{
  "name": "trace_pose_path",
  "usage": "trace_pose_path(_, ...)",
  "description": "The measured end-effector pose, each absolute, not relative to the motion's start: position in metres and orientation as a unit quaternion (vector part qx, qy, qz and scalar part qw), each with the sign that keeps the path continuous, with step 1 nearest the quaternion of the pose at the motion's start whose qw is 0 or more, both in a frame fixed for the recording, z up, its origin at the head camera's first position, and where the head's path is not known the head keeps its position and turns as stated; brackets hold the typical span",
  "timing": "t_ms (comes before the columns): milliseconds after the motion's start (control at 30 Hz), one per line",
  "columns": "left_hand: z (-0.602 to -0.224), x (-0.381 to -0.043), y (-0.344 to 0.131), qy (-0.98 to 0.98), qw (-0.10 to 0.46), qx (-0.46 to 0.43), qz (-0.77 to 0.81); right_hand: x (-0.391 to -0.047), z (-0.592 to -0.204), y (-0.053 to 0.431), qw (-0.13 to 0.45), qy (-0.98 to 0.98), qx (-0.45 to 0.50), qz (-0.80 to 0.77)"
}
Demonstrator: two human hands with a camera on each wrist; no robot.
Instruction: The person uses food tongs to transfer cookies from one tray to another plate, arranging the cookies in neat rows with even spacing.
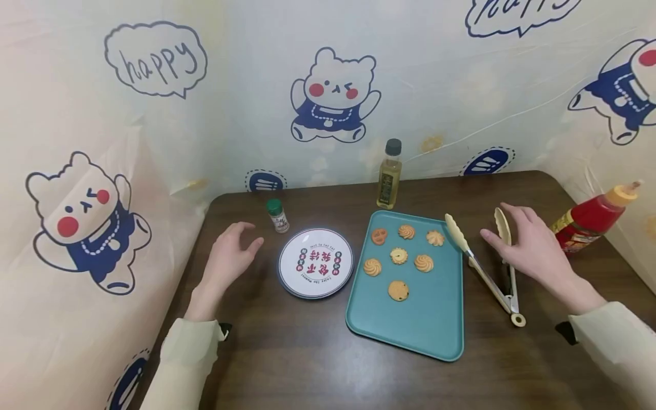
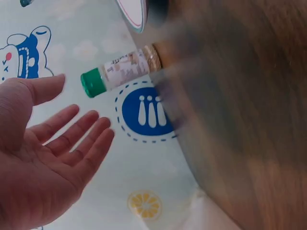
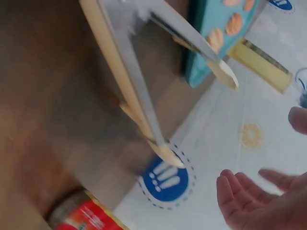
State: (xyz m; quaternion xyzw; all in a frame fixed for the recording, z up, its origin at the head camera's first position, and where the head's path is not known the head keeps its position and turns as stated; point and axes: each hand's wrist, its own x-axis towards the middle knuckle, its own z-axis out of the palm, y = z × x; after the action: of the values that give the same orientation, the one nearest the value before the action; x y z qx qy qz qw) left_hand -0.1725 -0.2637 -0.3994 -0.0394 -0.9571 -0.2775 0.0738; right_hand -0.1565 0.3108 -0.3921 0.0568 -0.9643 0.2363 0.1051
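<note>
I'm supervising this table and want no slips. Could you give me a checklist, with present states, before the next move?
1. Left hand free: ok, fingers relaxed, holding nothing.
2. Right hand gripping the tongs: not ok, close by but apart from them.
3. Tongs spread open: ok, the two arms stand well apart.
4. Cookies all on the tray: ok, seven there, none on the plate.
5. Shaker's green cap on: ok.
6. Sauce bottle's nozzle sealed: cannot tell, too small to see.

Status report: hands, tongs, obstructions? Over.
Left hand open, empty, near shaker. Right hand open, empty, by tongs. Tongs spread, one tip at tray edge. Nothing visibly blocking them.
</note>
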Motion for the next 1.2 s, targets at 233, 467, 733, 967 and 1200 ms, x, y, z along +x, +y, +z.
trace_pose_path(233,-0.410,-0.172,-0.258,-0.951,-0.006,0.027,-0.309,-0.139,-0.427,0.311,0.096,-0.958,-0.011,0.268)
trace_pose_path(467,-0.418,-0.172,-0.245,-0.950,-0.030,0.054,-0.306,-0.125,-0.447,0.313,0.070,-0.948,-0.063,0.303)
trace_pose_path(733,-0.431,-0.171,-0.234,-0.938,-0.083,0.076,-0.328,-0.120,-0.461,0.307,0.032,-0.948,-0.075,0.308)
trace_pose_path(967,-0.435,-0.168,-0.226,-0.925,-0.108,0.077,-0.356,-0.121,-0.465,0.306,0.020,-0.948,-0.072,0.311)
trace_pose_path(1200,-0.441,-0.172,-0.226,-0.925,-0.118,0.074,-0.353,-0.122,-0.466,0.306,0.004,-0.941,-0.073,0.330)
